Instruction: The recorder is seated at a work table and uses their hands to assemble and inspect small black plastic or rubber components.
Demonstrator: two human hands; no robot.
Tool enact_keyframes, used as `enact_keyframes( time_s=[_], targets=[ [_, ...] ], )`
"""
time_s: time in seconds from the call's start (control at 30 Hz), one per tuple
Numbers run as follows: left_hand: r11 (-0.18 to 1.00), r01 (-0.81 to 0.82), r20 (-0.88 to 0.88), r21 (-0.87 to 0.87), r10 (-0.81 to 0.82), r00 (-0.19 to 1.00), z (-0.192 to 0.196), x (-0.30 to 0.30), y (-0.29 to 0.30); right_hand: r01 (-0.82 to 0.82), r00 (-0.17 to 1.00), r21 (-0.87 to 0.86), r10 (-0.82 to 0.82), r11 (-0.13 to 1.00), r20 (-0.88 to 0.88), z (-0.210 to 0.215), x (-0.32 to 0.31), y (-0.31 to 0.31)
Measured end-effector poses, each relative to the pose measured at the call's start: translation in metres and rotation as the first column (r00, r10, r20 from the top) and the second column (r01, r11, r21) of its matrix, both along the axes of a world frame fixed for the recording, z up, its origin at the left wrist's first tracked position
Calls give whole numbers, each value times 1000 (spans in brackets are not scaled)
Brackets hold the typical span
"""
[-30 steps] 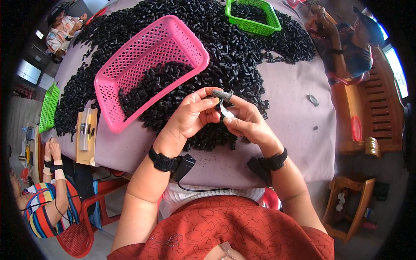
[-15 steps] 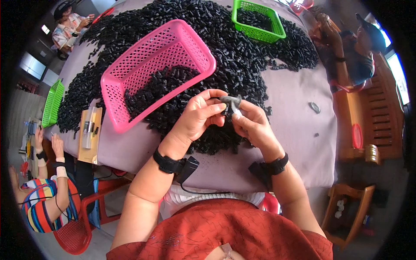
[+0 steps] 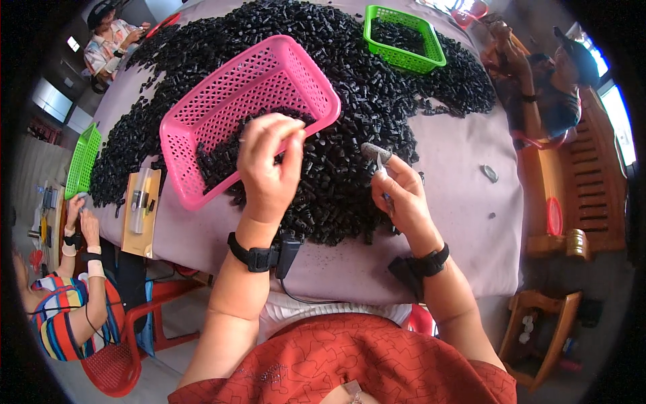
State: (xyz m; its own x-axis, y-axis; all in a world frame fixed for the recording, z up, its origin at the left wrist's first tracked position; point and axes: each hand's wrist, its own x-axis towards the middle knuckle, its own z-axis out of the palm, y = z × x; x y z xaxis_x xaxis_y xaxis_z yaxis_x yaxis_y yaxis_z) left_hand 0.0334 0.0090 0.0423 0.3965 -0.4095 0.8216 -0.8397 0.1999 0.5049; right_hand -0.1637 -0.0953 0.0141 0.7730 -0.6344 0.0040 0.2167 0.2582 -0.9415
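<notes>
My left hand (image 3: 268,165) is over the near long rim of a pink basket (image 3: 182,183), its fingers curled and smeared by motion; whether it holds anything cannot be made out. The basket holds many small black pieces and sits tilted on a wide heap of the same black pieces (image 3: 336,195). To the right, above the heap's near right edge, my right hand (image 3: 407,202) is closed on a small thin blade (image 3: 379,161) pinched between thumb and index finger. A grey ribbed cover (image 3: 372,152) wraps that index fingertip, and something whitish is on the thumb tip.
A green basket (image 3: 407,64) with black pieces stands far right; another green basket (image 3: 82,161) is at the left edge. A cardboard piece with a clear tube (image 3: 140,209) lies left. A grey ring-like piece (image 3: 488,173) lies right. Several people sit around the table (image 3: 464,222).
My hands have parted: the left moved left and up to the pink basket, while the right stayed near its place with the blade, a little to the right.
</notes>
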Motion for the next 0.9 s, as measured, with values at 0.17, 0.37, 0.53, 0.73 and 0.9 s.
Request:
enact_keyframes(
  time_s=[0.17,0.37,0.53,0.73,0.9],
  targets=[
    [796,363,-178,484,-317,932,-13,-17,0,-8,999,42,9,999,-31,2,1,3],
    [717,299,-115,630,-294,949,-26,-17,0,-68,998,16,68,998,0,-3,2,4],
    [708,275,-71,650,-304,950,-27,-17,-2,-55,998,2,55,998,-26,-6,0,2],
    [726,414,-322,548,-274,906,-19,-23,-5,-62,997,-1,62,998,-55,-1,0,3],
    [679,568,-460,465,-363,810,-24,-35,-1,-86,994,-24,84,996,-69,-2,-1,7]
  ],
)
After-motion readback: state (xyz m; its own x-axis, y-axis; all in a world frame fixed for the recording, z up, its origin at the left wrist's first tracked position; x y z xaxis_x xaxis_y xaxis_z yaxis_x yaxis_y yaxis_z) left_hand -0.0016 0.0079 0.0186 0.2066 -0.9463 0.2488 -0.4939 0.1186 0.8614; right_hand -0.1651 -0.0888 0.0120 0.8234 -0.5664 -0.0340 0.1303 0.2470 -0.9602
